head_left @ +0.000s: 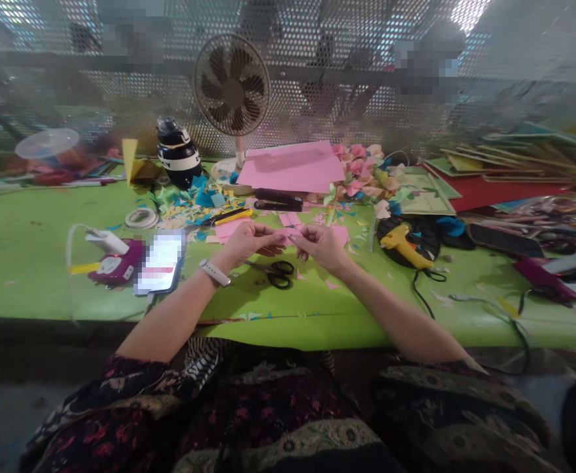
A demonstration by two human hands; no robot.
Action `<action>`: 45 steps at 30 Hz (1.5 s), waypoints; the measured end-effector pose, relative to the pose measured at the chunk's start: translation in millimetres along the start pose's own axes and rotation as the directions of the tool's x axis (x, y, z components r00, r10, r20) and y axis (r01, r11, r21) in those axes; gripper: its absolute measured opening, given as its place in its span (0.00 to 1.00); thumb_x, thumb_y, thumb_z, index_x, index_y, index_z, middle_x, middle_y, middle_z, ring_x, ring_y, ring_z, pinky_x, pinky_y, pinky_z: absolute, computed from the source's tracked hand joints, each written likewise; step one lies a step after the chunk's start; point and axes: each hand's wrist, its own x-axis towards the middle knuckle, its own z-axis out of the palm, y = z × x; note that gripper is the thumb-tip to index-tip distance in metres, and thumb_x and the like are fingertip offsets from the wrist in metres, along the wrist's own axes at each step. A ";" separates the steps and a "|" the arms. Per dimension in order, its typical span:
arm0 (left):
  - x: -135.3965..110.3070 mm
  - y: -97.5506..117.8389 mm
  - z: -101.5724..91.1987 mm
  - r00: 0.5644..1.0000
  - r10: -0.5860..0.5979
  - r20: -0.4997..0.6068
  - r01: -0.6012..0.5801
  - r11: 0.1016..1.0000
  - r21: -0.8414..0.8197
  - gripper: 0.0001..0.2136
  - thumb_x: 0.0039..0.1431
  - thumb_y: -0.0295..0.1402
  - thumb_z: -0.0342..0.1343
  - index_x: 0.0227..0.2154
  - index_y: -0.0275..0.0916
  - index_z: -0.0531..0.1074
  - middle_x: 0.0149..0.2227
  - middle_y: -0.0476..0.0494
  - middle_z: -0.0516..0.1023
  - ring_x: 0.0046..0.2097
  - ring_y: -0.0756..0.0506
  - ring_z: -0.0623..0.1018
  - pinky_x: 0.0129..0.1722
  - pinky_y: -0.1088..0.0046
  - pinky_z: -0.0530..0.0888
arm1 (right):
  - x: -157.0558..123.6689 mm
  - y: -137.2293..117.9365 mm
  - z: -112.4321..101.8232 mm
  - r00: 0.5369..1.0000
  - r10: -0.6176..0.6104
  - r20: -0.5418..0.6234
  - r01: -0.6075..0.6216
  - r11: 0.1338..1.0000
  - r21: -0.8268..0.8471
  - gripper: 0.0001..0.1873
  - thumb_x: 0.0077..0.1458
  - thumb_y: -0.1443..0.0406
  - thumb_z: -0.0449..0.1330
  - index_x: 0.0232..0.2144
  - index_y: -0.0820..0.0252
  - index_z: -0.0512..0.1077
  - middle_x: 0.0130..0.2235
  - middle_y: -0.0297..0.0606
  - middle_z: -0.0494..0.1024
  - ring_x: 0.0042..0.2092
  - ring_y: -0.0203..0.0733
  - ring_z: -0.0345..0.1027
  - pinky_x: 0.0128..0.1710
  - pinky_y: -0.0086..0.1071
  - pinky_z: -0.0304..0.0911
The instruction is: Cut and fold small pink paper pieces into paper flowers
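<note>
My left hand (248, 240) and my right hand (320, 244) meet over the green table (31, 249), both pinching a small pink paper piece (286, 236) between their fingertips. A white watch sits on my left wrist. Black scissors (278, 271) lie on the table just below the hands. More pink paper pieces (228, 228) lie behind my left hand.
A phone (161, 261) and a charger lie at the left. A yellow glue gun (403, 243) rests on a black pad at the right. Behind stand a small fan (232, 85), a pink paper sheet (290, 167), paper flowers (364, 172), paper scraps and a tape roll (141, 217).
</note>
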 end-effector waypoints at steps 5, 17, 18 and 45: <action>1.7 -2.3 0.1 1.000 0.015 -0.008 -0.015 0.999 -0.033 0.13 0.49 0.41 0.70 0.31 0.37 0.82 0.32 0.40 0.84 0.30 0.48 0.81 0.37 0.68 0.80 | -0.2 -1.8 0.3 1.000 0.005 0.004 -0.005 1.000 0.006 0.24 0.47 0.47 0.70 0.22 0.59 0.68 0.19 0.32 0.74 0.19 0.30 0.65 0.18 0.26 0.64; 1.4 -2.1 -0.1 1.000 -0.003 -0.016 0.002 0.999 -0.042 0.14 0.47 0.43 0.71 0.30 0.37 0.81 0.30 0.40 0.84 0.29 0.48 0.82 0.36 0.69 0.80 | 0.7 -1.3 1.0 1.000 0.001 0.010 -0.001 0.999 0.040 0.26 0.43 0.45 0.71 0.23 0.59 0.69 0.19 0.32 0.75 0.18 0.30 0.65 0.18 0.26 0.64; 1.4 -1.6 -0.1 1.000 -0.007 -0.023 0.006 0.999 -0.033 0.14 0.47 0.42 0.71 0.30 0.37 0.81 0.30 0.40 0.84 0.29 0.48 0.81 0.36 0.69 0.80 | 1.0 -0.6 0.8 1.000 0.004 0.012 -0.004 0.999 0.044 0.26 0.43 0.44 0.71 0.23 0.59 0.69 0.19 0.32 0.75 0.18 0.30 0.65 0.17 0.26 0.64; 3.3 -5.1 -4.3 0.999 -0.030 -0.018 0.030 1.000 -0.005 0.14 0.50 0.44 0.69 0.30 0.37 0.80 0.30 0.40 0.84 0.30 0.48 0.82 0.37 0.69 0.80 | 4.0 5.5 -1.9 0.999 0.023 0.030 -0.026 0.995 0.095 0.27 0.42 0.45 0.72 0.23 0.61 0.70 0.19 0.33 0.75 0.17 0.29 0.64 0.16 0.24 0.62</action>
